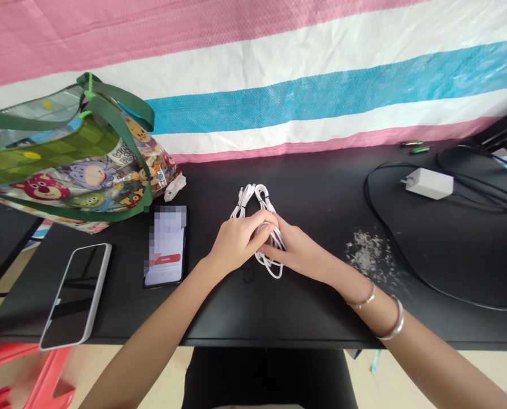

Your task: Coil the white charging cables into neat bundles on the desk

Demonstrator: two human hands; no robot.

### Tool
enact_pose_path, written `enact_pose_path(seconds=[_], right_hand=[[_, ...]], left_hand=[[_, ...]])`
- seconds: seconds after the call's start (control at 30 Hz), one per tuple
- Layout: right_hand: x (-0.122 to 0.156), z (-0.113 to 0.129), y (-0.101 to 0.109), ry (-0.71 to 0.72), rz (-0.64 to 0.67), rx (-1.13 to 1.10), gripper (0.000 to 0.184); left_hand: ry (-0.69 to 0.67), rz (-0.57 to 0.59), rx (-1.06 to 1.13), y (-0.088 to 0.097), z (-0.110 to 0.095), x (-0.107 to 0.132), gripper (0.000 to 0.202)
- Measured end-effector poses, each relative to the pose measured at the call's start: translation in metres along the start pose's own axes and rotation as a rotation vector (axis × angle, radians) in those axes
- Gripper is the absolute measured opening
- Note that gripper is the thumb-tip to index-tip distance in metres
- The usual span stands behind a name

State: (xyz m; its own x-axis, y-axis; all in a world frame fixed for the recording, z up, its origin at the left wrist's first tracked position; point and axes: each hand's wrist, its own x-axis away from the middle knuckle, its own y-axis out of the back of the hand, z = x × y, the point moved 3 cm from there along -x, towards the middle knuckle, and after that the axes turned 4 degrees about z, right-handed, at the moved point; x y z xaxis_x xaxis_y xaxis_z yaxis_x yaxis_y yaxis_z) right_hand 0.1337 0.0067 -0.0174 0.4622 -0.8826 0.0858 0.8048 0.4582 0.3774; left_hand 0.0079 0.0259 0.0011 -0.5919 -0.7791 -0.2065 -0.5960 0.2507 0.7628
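A bundled white cable (253, 200) lies on the black table (313, 193) in the middle of the head view. My left hand (235, 243) is closed over the middle of the bundle from the left, thumb and fingers pinching its loops. My right hand (299, 251) grips the same bundle from the right, with fingers curled under the cable. Loops of cable stick out above and below both hands. Bracelets sit on my right wrist.
A lit phone (166, 245) and a dark phone (75, 294) lie to the left. A cartoon-print tote bag (74, 170) stands at the back left. A white charger (428, 183) with black cords lies at the right, with grey debris (370, 257) nearby. A striped sheet hangs behind.
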Motion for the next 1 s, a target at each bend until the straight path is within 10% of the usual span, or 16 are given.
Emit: enact_pose_path(seconds=[1.0], right_hand=[[-0.0034,-0.0029,-0.0024,0.051,-0.016,-0.204,0.018]], left_hand=[[-0.068,-0.102,0.086,0.0001,0.0022,0.0010,0.025]])
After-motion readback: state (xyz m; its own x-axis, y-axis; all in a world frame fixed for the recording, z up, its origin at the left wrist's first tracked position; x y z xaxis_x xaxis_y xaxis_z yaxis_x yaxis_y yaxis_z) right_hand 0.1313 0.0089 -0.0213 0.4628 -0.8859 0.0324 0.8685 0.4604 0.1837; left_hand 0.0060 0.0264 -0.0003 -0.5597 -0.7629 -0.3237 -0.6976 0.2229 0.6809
